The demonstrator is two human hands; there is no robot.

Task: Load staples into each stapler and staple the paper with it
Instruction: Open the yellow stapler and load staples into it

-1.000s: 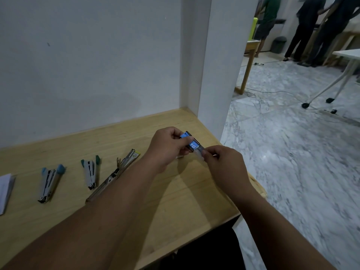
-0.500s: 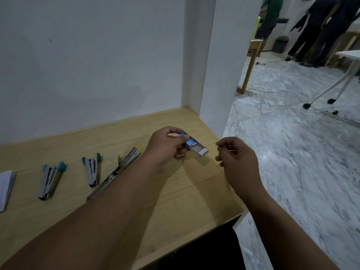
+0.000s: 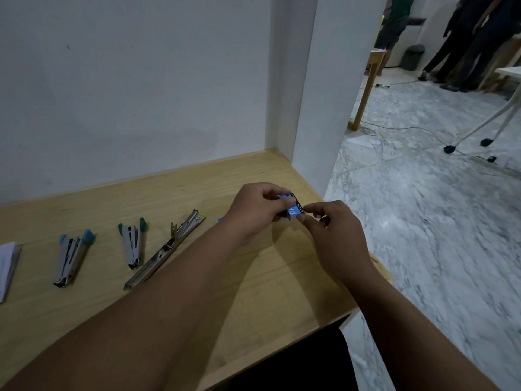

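A small blue staple box [image 3: 293, 209] is held above the wooden table [image 3: 267, 294] by my left hand [image 3: 258, 213], gripped between thumb and fingers. My right hand [image 3: 329, 235] meets it from the right, thumb and forefinger pinching the box's near end. Three staplers lie in a row to the left: one with blue tips [image 3: 72, 256], one with green tips [image 3: 132, 244], and a long one swung fully open [image 3: 166, 249]. A white paper stack [image 3: 7, 266] sits at the left edge.
A white wall and pillar [image 3: 313, 94] close off the back of the table. The table's right edge drops to a marble floor [image 3: 437, 221]. People stand far off at the upper right, near other tables. A small blue scrap [image 3: 220, 219] peeks out behind my left forearm.
Half a second ago my right hand was pulled away from the box and the box's inner tray stuck out. Now the right hand is back on the box and the tray no longer protrudes.
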